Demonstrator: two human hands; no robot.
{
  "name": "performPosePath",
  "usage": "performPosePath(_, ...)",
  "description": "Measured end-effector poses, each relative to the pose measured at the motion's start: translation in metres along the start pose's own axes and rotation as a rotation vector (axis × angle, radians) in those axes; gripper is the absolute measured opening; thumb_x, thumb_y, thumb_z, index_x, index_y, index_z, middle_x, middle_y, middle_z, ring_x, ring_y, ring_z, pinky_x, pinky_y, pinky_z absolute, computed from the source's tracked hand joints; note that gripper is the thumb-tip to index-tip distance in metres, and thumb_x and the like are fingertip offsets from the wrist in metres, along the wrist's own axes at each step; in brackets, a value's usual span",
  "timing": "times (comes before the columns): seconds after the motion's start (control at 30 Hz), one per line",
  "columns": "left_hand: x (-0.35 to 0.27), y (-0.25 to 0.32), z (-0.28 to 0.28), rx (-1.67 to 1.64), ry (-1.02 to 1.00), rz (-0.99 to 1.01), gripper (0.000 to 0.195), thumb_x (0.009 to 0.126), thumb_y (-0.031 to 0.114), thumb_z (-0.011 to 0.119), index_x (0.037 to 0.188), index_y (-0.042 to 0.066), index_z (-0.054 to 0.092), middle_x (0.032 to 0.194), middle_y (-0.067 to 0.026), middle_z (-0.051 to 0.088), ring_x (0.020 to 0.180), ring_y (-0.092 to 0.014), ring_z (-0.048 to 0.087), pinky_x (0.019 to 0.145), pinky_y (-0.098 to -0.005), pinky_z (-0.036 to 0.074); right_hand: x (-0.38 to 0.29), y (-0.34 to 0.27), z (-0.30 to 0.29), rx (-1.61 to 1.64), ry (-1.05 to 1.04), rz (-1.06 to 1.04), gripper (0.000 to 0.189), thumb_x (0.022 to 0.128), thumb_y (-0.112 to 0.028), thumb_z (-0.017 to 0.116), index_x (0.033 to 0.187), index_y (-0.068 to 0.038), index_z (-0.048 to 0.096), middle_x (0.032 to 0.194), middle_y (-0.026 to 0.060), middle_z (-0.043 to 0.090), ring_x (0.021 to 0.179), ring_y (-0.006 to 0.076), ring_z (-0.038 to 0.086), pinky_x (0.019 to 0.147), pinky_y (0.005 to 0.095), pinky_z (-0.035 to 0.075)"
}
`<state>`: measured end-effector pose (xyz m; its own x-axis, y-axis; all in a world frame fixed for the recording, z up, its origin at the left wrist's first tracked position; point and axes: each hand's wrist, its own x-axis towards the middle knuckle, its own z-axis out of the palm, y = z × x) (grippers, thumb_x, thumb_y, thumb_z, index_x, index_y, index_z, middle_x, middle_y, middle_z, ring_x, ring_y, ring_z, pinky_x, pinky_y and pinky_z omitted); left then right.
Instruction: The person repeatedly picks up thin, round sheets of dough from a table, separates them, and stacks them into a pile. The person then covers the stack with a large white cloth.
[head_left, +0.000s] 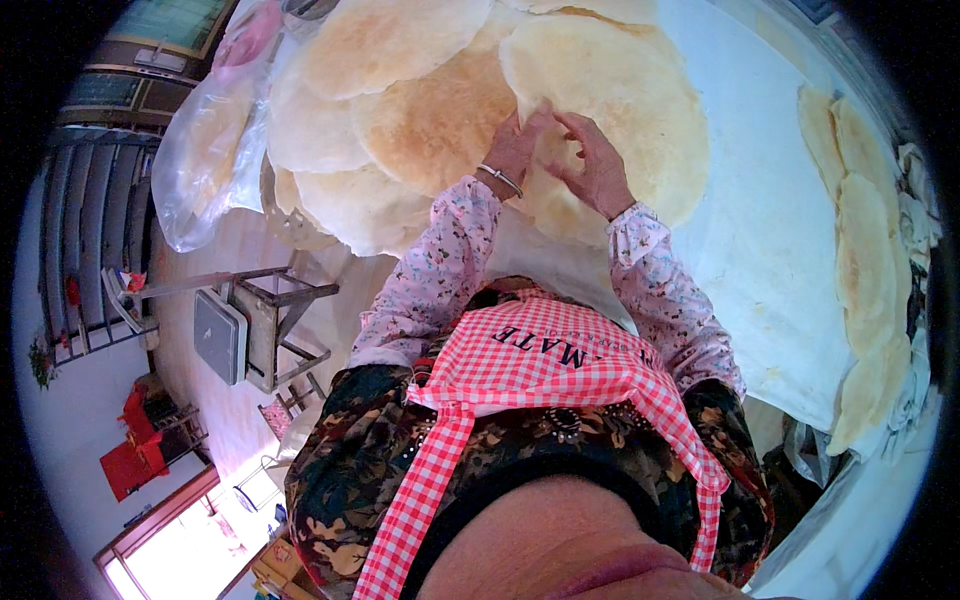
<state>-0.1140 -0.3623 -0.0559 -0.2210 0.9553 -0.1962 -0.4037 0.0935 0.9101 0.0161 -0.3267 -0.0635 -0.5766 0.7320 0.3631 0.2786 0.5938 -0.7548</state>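
Note:
Large round flatbreads (442, 127) lie overlapping on a white cloth-covered table (750, 247) before me. My left hand (514, 150), with a bracelet at the wrist, pinches the near-left edge of a pale flatbread (622, 82) at the right of the pile. Close beside it, my right hand (596, 161) has its thumb and fingers curved apart over the same bread; whether its fingertips grip anything is unclear. Browner bread shows just left of my left hand. Both forearms wear floral sleeve covers.
A clear plastic bag (210, 150) with flatbread inside hangs over the table's left edge. More flatbreads (862, 247) lie along the far right. Left of the table stand a wooden stool (262, 330) and a grey flat-topped item (219, 337). Dark stair-like slats are farther left.

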Motion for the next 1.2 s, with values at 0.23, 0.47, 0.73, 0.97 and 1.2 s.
performPosePath(0.23, -0.003, -0.024, -0.011, -0.314, -0.071, -0.115, 0.039, 0.079, 0.041, 0.043, 0.101, 0.008, 0.046, 0.085, -0.0062, 0.054, 0.073, -0.017, 0.053, 0.064, -0.0282, 0.044, -0.024, 0.008, 0.027, -0.172, 0.085, -0.049, 0.053, 0.068, -0.033, 0.061, 0.109, -0.004, 0.043, 0.112, 0.0139, 0.043, 0.100, 0.0249, 0.045, 0.078, 0.0335, 0.042)
performPosePath(0.47, 0.002, -0.042, -0.035, -0.275, -0.134, -0.222, 0.031, 0.078, 0.035, 0.047, 0.096, 0.010, 0.047, 0.084, -0.0064, 0.054, 0.074, -0.017, 0.053, 0.062, -0.0304, 0.045, -0.034, 0.027, 0.029, 0.310, -0.030, 0.186, 0.049, 0.066, -0.034, 0.064, 0.101, -0.004, 0.049, 0.108, 0.0107, 0.047, 0.098, 0.0208, 0.047, 0.070, 0.0281, 0.046)
performPosePath(0.73, 0.004, -0.028, -0.049, 0.376, 0.079, -0.200, 0.030, 0.069, 0.021, 0.058, 0.093, 0.003, 0.052, 0.078, -0.0071, 0.057, 0.066, -0.018, 0.055, 0.057, -0.0320, 0.047, -0.040, 0.020, 0.036, -0.071, 0.121, 0.066, 0.016, 0.071, -0.015, 0.054, 0.084, -0.007, 0.054, 0.079, 0.0122, 0.055, 0.065, 0.0260, 0.053, 0.054, 0.0325, 0.044)
performPosePath(0.97, 0.037, 0.010, -0.054, 0.642, 0.072, 0.232, 0.017, 0.064, 0.016, 0.065, 0.070, 0.000, 0.060, 0.067, -0.0068, 0.059, 0.061, -0.013, 0.056, 0.055, -0.0245, 0.045, 0.013, 0.030, -0.003, -0.035, 0.264, -0.137, 0.019, 0.073, -0.017, 0.049, 0.059, -0.005, 0.044, 0.045, 0.0164, 0.040, 0.042, 0.0260, 0.046, 0.041, 0.0363, 0.034)
performPosePath(1.2, 0.010, 0.281, -0.113, 0.856, 0.036, 0.160, 0.035, 0.078, 0.024, 0.049, 0.104, 0.000, 0.050, 0.105, -0.0110, 0.050, 0.092, -0.016, 0.050, 0.081, -0.0247, 0.039, 0.070, -0.039, -0.115, 1.339, 0.121, 0.121, 0.020, 0.076, -0.012, 0.048, 0.089, 0.002, 0.053, 0.081, 0.0086, 0.058, 0.074, 0.0173, 0.056, 0.069, 0.0288, 0.045)
